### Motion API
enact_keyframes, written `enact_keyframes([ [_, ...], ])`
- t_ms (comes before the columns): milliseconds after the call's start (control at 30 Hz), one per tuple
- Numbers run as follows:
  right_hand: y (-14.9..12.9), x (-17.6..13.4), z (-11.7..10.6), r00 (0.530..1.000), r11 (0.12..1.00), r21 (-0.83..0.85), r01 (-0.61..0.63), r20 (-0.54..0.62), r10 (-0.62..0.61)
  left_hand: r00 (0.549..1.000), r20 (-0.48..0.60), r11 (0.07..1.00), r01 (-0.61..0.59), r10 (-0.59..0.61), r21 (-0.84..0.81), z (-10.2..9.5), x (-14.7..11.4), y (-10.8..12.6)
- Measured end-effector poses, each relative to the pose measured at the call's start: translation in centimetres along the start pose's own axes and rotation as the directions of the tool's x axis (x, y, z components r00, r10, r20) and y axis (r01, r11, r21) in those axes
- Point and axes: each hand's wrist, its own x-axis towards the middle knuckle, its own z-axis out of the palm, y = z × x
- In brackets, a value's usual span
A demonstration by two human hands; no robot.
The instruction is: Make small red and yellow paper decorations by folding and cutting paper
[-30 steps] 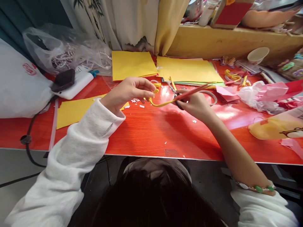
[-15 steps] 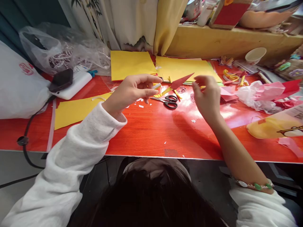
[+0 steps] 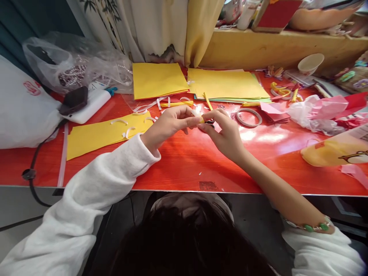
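My left hand and my right hand meet above the middle of the red table. Their fingertips pinch a small yellow paper piece with a whitish bit at its upper left; the fingers hide much of it. Just behind my right fingertips, black-handled scissors lie mostly covered. A tape roll rests to the right of that hand. Beyond the fingers are a rolled yellow paper strip and another yellow roll among white curled strips.
Yellow paper stacks lie along the back. At left are a yellow sheet, a phone on a white box and plastic bags. A drink cup lies tilted at right, near crumpled pink paper.
My right hand has moved left to meet my left hand, and its fingers have closed on the small piece. The red pointed paper between the hands is out of sight. The tape roll is uncovered.
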Motion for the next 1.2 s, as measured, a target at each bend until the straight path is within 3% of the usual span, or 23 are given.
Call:
enact_keyframes([
  [100, -0.6, 0.2, -0.8, 0.997, 0.987, 0.143, -0.072, 0.006, 0.072, 0.988, -0.103, 0.982, -0.101, 0.119, 0.159, -0.1, -0.4, 0.5],
  [167, -0.8, 0.2, -1.1, 0.993, 0.974, 0.194, -0.120, 0.016, 0.119, 0.937, -0.170, 0.902, -0.227, 0.306, 0.368, -0.2, -0.7, 0.7],
  [233, -0.9, 0.3, -1.3, 0.991, 0.961, 0.243, -0.133, 0.018, 0.133, 0.842, -0.131, 0.734, -0.368, 0.523, 0.571, -0.4, -0.8, 0.6],
  [300, -0.8, 0.3, -1.4, 0.994, 0.950, 0.296, -0.103, 0.009, 0.105, 0.713, -0.012, 0.529, -0.508, 0.701, 0.680, -0.5, -0.7, 0.2],
  [367, -0.7, 0.2, -1.5, 0.998, 0.940, 0.337, -0.057, -0.010, 0.064, 0.592, 0.076, 0.365, -0.588, 0.803, 0.722, -0.6, -0.5, -0.2],
  [400, -0.6, 0.2, -1.5, 0.998, 0.937, 0.348, -0.046, -0.016, 0.055, 0.562, 0.096, 0.321, -0.596, 0.822, 0.736, -0.6, -0.4, -0.4],
  [567, -0.8, 0.1, -1.4, 0.997, 0.927, 0.370, -0.064, -0.023, 0.078, 0.569, 0.137, 0.280, -0.583, 0.811, 0.763, -0.4, -0.6, -1.0],
  [733, -1.0, 0.1, -1.3, 0.997, 0.937, 0.343, -0.061, -0.024, 0.073, 0.530, 0.185, 0.207, -0.594, 0.828, 0.777, -0.5, -0.6, -1.0],
  [1200, -1.3, 0.1, -1.4, 0.997, 0.974, 0.226, -0.008, -0.075, 0.026, 0.532, 0.142, 0.225, -0.565, 0.835, 0.794, -0.2, -0.7, -1.3],
])
